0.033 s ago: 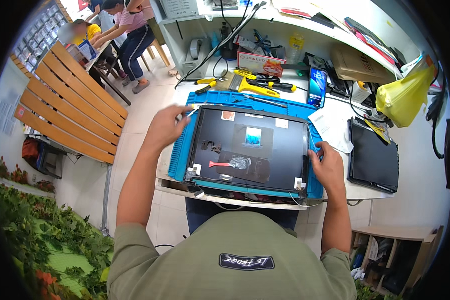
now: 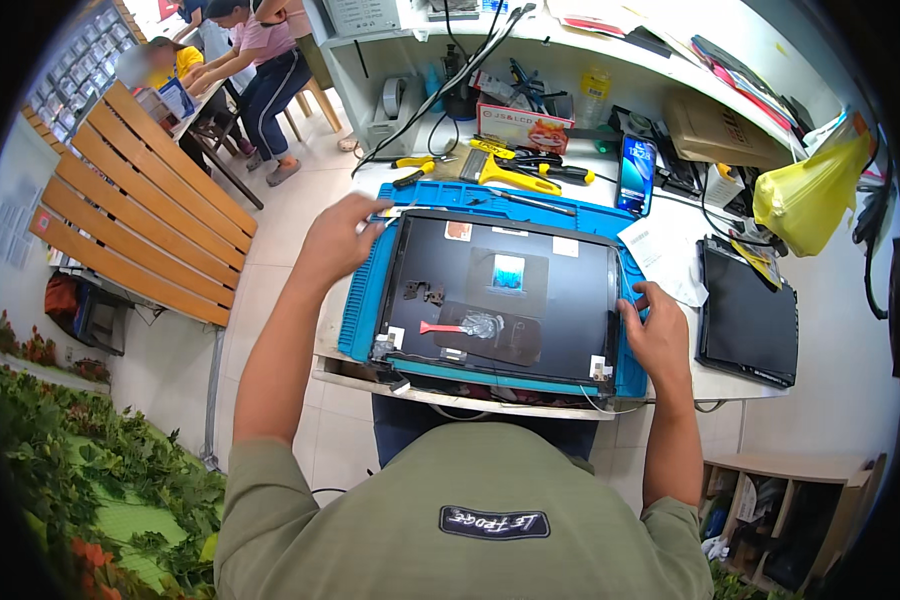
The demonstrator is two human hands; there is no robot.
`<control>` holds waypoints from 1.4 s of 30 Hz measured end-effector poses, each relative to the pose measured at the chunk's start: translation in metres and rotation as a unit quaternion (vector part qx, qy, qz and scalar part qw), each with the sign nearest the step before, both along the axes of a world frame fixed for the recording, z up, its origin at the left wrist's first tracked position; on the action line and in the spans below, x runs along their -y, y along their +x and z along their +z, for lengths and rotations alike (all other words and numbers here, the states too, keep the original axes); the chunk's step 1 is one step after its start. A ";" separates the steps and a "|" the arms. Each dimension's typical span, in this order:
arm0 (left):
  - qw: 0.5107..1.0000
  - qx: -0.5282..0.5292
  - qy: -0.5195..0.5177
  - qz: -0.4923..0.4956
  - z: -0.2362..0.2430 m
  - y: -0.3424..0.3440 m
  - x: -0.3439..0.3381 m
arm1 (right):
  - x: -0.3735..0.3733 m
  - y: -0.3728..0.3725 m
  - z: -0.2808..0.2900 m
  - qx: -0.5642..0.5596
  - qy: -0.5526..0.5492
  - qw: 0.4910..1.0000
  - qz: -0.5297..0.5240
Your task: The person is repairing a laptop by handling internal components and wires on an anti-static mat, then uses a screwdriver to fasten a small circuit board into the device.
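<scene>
A black laptop lid panel (image 2: 570,290) lies flat on a blue work mat (image 2: 355,325), bordered by a dark frame. On it are small dark metal hinges (image 2: 423,292), a red-handled tool (image 2: 438,327) with a crumpled clear end, and a blue-and-white patch (image 2: 508,272). My left hand (image 2: 338,238) hovers by the panel's far left corner, fingers pinched round a thin white strip; motion blurs the fingertips. My right hand (image 2: 657,325) rests at the panel's right edge, thumb and index finger apart, close to a thin cable. Its other fingers are partly hidden.
Yellow-handled tools (image 2: 515,175) and a brush (image 2: 460,163) lie behind the mat. A lit phone (image 2: 636,175) stands at the back right. On the right lies a black laptop-like slab (image 2: 748,315) near a yellow bag (image 2: 810,195). People (image 2: 260,70) are at a table beyond.
My left hand's fingers have shifted slightly up and away at the far left corner and are blurred. My right hand and the panel stay in place.
</scene>
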State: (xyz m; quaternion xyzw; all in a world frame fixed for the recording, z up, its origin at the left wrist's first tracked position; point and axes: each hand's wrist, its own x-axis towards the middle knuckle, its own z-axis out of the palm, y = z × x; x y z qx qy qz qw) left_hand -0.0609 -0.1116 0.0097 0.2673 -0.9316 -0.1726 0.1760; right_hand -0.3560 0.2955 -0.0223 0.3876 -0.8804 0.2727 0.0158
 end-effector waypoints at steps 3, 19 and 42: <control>0.995 0.007 -0.084 -0.058 -0.018 -0.029 0.037 | -0.007 0.003 0.001 0.006 -0.003 1.000 0.006; 0.998 -0.050 -0.005 -0.048 -0.036 -0.081 0.091 | -0.053 0.046 0.009 0.005 -0.106 0.994 0.015; 0.958 0.005 0.270 0.091 -0.040 0.061 -0.055 | -0.056 0.095 -0.004 0.138 -0.055 0.989 -0.001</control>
